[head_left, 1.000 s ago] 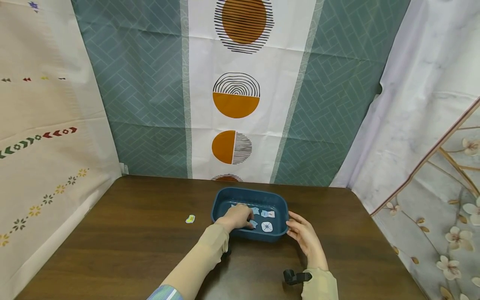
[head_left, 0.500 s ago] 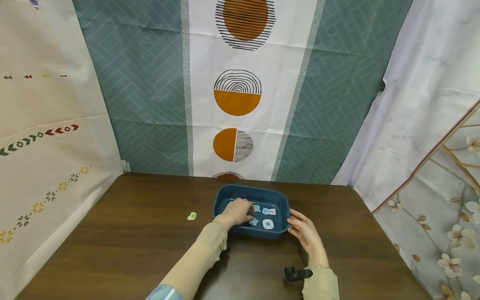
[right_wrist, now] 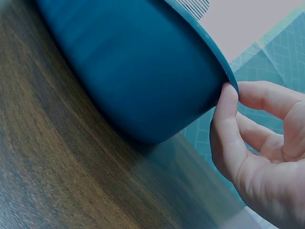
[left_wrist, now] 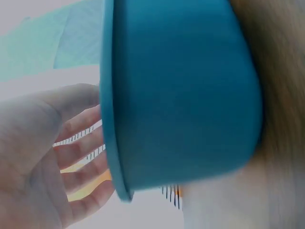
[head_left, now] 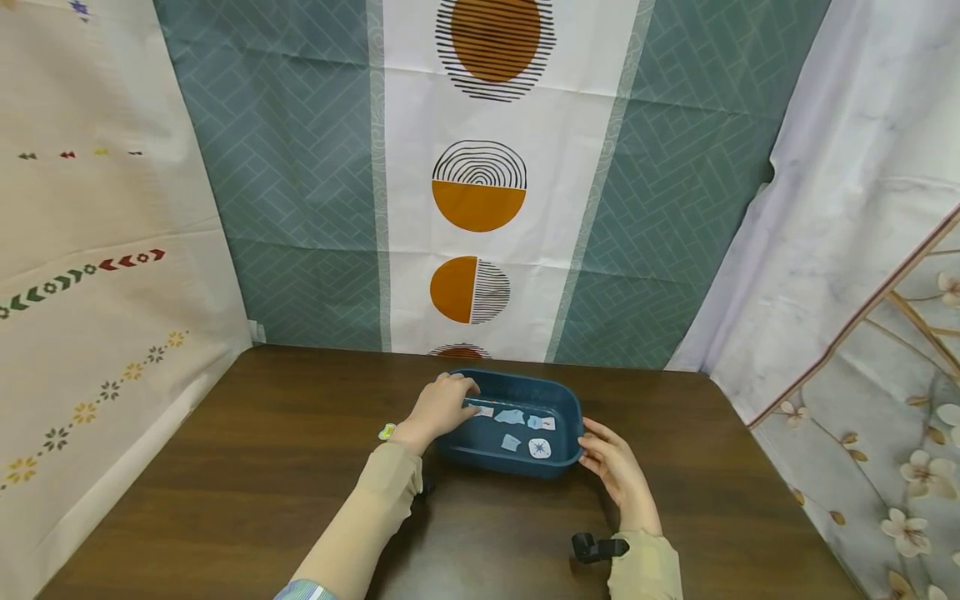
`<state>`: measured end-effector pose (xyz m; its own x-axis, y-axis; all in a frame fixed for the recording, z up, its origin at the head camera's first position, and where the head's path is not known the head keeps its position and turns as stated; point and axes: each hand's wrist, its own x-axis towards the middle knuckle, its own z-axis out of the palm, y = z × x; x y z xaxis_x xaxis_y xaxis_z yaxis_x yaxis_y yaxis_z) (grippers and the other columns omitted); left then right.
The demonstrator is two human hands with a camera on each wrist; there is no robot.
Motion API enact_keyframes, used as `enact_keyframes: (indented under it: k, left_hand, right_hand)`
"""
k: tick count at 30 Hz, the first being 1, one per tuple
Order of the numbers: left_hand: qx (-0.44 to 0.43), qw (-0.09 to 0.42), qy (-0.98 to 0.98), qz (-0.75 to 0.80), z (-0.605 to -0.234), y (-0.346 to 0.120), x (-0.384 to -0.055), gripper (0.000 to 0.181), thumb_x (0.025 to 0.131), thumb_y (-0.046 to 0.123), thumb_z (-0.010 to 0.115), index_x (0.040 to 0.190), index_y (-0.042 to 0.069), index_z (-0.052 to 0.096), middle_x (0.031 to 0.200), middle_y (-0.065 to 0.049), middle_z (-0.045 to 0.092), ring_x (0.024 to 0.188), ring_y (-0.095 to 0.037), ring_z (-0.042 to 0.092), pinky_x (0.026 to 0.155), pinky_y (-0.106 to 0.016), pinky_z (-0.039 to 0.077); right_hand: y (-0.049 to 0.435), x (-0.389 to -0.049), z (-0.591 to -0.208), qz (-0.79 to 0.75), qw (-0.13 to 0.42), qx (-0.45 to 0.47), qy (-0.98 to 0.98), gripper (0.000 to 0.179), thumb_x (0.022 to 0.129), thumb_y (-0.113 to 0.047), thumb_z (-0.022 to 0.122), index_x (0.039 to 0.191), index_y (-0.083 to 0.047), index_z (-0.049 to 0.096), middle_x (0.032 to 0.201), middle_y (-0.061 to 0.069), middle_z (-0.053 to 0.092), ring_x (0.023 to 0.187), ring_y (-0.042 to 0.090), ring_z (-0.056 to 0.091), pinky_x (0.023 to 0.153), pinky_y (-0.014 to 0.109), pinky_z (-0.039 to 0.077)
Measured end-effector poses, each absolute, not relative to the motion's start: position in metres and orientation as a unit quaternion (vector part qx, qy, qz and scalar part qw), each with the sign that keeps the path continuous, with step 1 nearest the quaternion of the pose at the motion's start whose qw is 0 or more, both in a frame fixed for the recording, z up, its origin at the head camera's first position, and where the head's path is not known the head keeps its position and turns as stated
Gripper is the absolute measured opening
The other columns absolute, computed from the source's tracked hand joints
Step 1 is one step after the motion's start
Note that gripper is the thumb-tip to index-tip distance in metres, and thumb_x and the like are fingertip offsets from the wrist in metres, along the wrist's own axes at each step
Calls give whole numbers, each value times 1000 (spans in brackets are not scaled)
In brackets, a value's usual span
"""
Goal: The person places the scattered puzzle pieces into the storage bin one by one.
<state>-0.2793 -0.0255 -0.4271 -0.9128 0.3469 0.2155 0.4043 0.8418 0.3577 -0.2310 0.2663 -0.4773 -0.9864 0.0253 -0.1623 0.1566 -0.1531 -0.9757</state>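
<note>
A dark blue plastic tub [head_left: 517, 469] sits on the table with several small flat cutouts inside. Among them are a white rounded square with a dark star [head_left: 539, 448], a pale blue cutout [head_left: 511, 442] and a blue-and-white one [head_left: 542, 423]. My left hand [head_left: 437, 408] is over the tub's left end, fingers loosely bent and spread. In the left wrist view the fingers reach past the rim with nothing seen in them. My right hand [head_left: 617, 475] pinches the right end's rim between thumb and index finger [right_wrist: 267, 98], as the right wrist view shows.
A small yellow-green cutout [head_left: 387, 432] lies on the brown wooden table [head_left: 300, 467] left of the tub, close behind my left wrist. Patterned cloths hang behind the table and on both sides. A black camera mount [head_left: 598, 547] is on my right wrist.
My left hand has moved from the tub's middle to its left end, uncovering more cutouts. My right hand stays at the right rim. The view has shifted slightly.
</note>
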Motion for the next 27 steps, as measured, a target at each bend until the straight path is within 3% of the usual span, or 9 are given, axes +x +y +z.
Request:
enact_keyframes:
  k: [6,16,27]
  left_hand:
    - [-177,83,-959,-205,-429,-47,-278,32,86,24,75,114,9,69,113,-9,67,104,-28,58,90,-45,52]
    - [-155,91,-961,-208,-434,-78,-276,58,89,27,73,139,8,53,143,-16,53,126,-38,54,100,-54,47]
    - [-141,80,-965,-207,-445,-110,-275,58,92,31,67,142,6,49,146,-24,47,126,-44,52,93,-57,49]
  right_hand:
    - [267,-230,-475,-754,45,71,651,55,94,0,53,145,9,35,83,-6,61,70,5,60,69,18,54]
    - [266,-229,-475,-758,44,71,647,55,93,0,55,145,9,36,82,-6,61,71,6,60,70,19,54]
    - [266,-231,-476,-756,47,72,649,56,93,0,54,145,9,35,83,-6,61,70,5,60,69,18,53]
